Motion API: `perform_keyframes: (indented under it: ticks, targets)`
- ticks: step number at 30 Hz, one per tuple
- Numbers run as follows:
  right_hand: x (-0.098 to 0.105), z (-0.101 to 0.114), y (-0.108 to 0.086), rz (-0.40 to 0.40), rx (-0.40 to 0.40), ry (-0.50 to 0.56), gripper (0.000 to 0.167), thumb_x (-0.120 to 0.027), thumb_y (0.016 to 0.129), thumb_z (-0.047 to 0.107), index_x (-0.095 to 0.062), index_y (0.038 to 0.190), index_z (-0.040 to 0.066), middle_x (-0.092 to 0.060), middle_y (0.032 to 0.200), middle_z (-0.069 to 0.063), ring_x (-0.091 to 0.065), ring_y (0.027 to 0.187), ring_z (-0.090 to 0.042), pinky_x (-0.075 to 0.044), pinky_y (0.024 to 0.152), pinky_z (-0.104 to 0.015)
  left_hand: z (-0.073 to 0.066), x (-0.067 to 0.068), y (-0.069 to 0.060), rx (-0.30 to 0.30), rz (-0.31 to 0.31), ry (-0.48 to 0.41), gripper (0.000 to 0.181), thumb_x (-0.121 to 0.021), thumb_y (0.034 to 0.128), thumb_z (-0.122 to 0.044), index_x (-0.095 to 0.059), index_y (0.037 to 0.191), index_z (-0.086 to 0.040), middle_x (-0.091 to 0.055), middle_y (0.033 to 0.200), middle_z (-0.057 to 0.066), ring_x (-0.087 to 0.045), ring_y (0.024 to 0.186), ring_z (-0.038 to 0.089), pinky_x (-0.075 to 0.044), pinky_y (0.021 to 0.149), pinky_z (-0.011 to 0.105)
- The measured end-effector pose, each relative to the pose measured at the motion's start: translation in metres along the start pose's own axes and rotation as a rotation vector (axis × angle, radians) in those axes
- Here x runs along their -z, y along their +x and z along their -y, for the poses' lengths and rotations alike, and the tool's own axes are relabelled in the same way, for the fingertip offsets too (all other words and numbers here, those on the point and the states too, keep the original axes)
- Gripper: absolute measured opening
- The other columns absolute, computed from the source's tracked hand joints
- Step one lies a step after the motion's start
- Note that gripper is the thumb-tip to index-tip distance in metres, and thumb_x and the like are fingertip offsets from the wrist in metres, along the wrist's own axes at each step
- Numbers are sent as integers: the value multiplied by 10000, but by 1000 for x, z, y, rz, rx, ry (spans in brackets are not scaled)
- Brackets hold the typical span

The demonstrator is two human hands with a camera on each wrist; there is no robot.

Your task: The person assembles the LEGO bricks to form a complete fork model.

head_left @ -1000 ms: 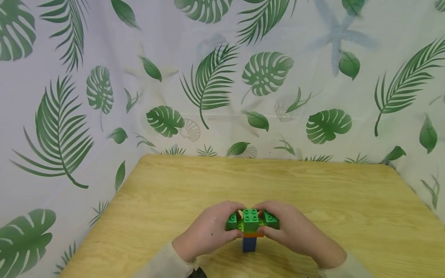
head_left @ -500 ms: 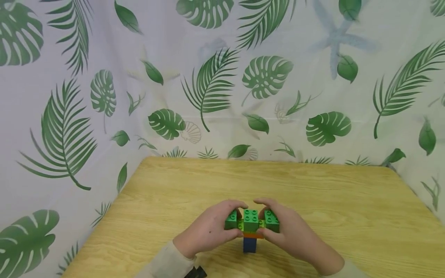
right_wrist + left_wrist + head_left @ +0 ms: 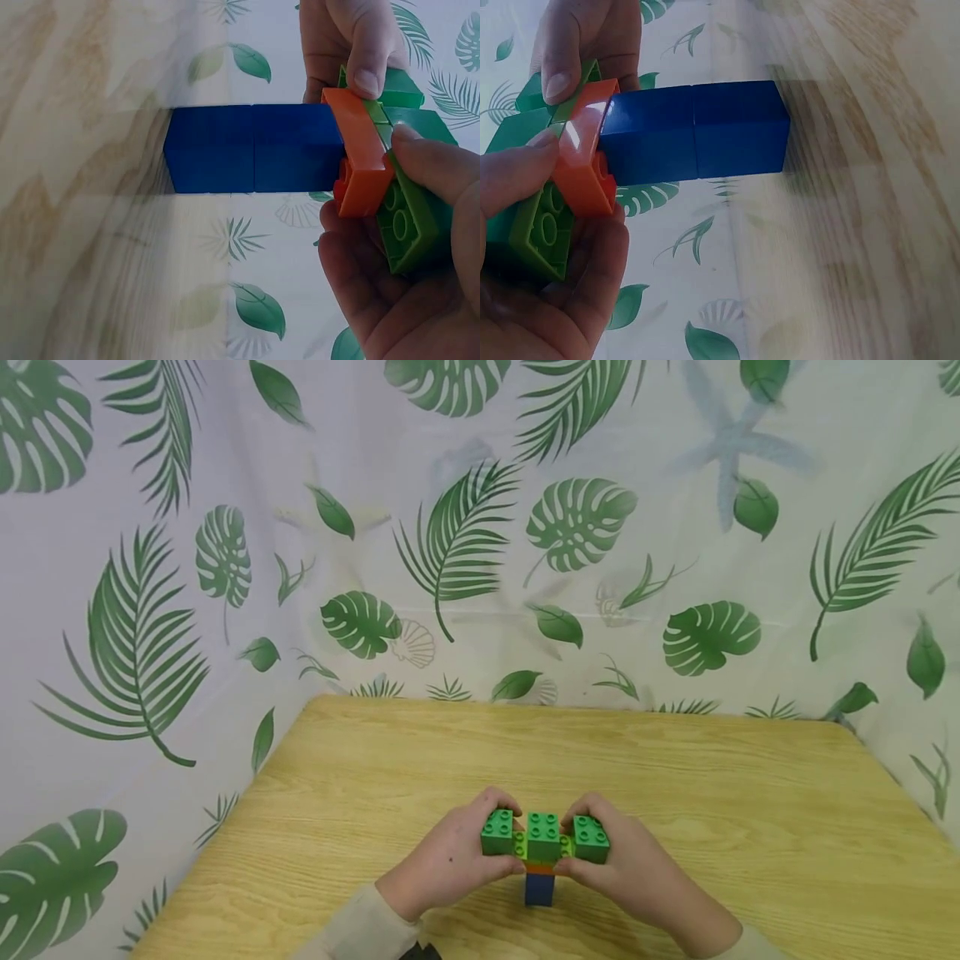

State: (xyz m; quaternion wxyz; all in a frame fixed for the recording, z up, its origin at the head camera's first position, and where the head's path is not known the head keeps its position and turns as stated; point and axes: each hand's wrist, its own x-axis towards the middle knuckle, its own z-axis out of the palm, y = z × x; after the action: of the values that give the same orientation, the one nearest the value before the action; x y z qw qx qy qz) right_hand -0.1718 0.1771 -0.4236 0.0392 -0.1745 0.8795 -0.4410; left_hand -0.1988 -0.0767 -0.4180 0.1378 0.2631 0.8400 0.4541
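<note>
A toy brick tower stands on the table in the head view. Its column is two stacked blue bricks (image 3: pixel 694 135), with an orange brick (image 3: pixel 360 142) above them. Lime green bricks (image 3: pixel 409 225) sit across the orange one, topped by three green bricks in a row, the middle one (image 3: pixel 543 837) between gaps. My left hand (image 3: pixel 448 864) grips the left end of this top part, thumb in front and fingers behind. Around the right end, my right hand (image 3: pixel 637 877) holds on in the same way, near the right green brick (image 3: pixel 591 839). Palms hide parts of the outer bricks.
The wooden table (image 3: pixel 375 760) extends behind and to both sides of the tower. A white cloth printed with leaves (image 3: pixel 480 635) hangs along its back and left. A small black object (image 3: pixel 422 952) shows by the left sleeve.
The fingers of both hands have drawn back from the middle green brick. The two outer green bricks show more fully and sit slightly farther outward. The tower stays in place.
</note>
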Motion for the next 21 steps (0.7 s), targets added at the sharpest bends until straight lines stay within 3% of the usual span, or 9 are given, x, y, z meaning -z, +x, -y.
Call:
perform_keyframes:
  ticks: [13,21]
  targets:
    - [2,2,1,-7,74,-74,460,-826,852,387,-515,1103,161,-664,996,-76,-618,764,-151,-536,616,-268,-4,4,0,-20,1,72,529,-815,885,-203,-483,1297,-216,-602,1190,15,-618,984,85,-548,773,261]
    - [1,-2,-3,18,96,33,560,-802,889,349,-491,1279,94,-621,1120,-72,-640,867,-170,-561,705,-290,0,2,-2,14,4,31,617,-813,889,-245,-444,1383,-262,-584,1136,-44,-617,927,87,-545,752,266]
